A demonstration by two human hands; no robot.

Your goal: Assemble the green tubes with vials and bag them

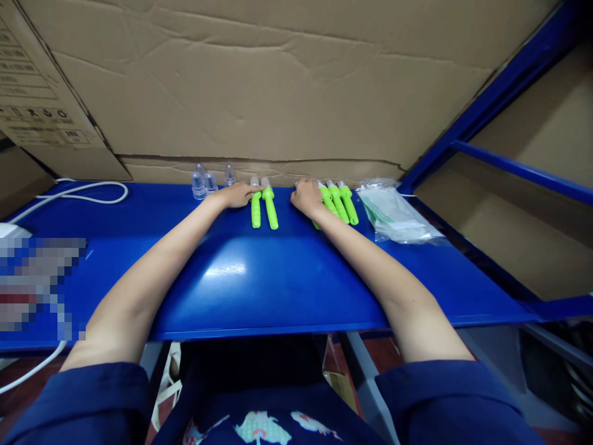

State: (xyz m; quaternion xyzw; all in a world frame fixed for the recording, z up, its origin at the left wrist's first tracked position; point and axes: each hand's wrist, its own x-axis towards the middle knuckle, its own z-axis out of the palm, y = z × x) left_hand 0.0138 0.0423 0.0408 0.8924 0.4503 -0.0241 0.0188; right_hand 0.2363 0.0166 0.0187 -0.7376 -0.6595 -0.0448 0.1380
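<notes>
cardboard wall (287,80) behind | white cable (88,194) far left | plastic bag (393,213) right

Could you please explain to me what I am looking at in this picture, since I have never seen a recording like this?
There is no machine here: a person wears a camera on the head, so you look down along both bare arms. The left hand rests flat on two green pens lying on the blue table. The right hand lies on another group of green pens. Neither hand has lifted anything. Left of the hands stand three small clear caps. To the right lies a clear plastic bag. A white cable runs along the far left, and cardboard boxes stand behind the table.
</notes>
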